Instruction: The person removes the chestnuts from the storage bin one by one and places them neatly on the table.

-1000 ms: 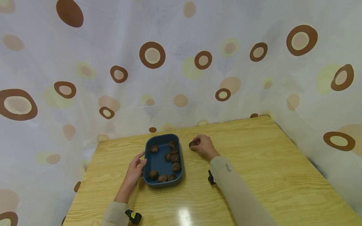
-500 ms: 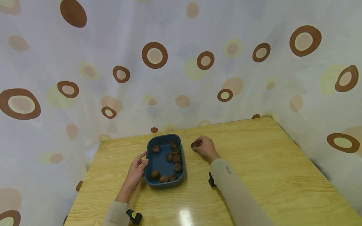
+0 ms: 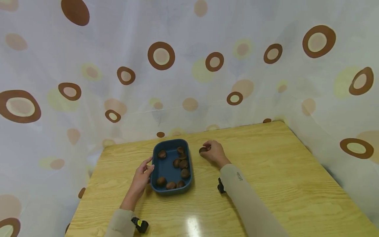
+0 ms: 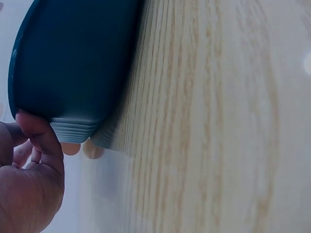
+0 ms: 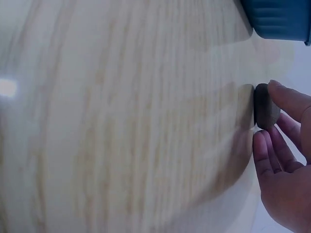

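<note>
A deep blue rectangular container with rounded corners stands on the table. Several dark brown, rounded chestnut-like pieces lie inside, mostly along its right wall and near end. My left hand holds the container by its left side, the thumb at the rim. Close up in the left wrist view, that hand has its fingertip right at the rim's corner. To the container's right, my right hand pinches one chestnut-like piece between thumb and fingers, low at the tabletop.
The wood-grain table extends to the right and toward me. Behind it and along both sides hangs a white curtain printed with brown rings and spots. A black wrist camera sits on my left sleeve.
</note>
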Available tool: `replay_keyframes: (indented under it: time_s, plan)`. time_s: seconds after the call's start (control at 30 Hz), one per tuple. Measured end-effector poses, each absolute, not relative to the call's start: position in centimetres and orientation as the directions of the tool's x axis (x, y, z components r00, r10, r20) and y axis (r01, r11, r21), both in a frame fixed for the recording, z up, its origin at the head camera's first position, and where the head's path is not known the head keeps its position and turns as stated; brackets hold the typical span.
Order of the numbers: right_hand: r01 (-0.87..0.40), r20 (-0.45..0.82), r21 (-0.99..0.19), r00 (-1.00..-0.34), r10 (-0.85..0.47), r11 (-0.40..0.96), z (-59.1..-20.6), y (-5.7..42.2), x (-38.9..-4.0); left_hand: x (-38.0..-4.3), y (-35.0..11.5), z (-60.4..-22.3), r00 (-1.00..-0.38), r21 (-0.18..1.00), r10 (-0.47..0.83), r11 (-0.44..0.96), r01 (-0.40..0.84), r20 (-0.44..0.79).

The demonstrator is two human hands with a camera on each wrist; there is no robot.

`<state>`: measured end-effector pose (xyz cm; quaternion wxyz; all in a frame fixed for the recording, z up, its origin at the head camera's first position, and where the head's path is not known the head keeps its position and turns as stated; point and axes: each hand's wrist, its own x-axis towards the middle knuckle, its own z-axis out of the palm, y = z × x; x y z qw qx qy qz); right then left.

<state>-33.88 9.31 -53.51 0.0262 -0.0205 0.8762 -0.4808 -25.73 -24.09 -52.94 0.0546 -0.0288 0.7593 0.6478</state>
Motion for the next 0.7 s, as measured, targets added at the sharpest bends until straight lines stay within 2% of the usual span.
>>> replay_keyframes:
  time_s: [0.17,0.43,0.7]
  plan:
    - [-0.032,-0.001,-0.867,-0.998,-0.068,0.497,-52.9,9.6,-33.9,-25.8,-24.0,-53.0,-0.995,0.981,0.020,0.168,-0.093,-0.098]
    - [-0.167,0.130,-0.863,-0.985,-0.110,0.477,-50.2,7.5,-34.7,-25.8,-24.0,-53.1,-0.997,0.980,0.001,0.187,-0.074,-0.075]
    - [-0.190,0.135,-0.895,-0.978,-0.160,0.403,-48.8,3.8,-34.7,-25.8,-24.1,-53.3,-0.996,0.984,0.001,0.157,-0.090,-0.091]
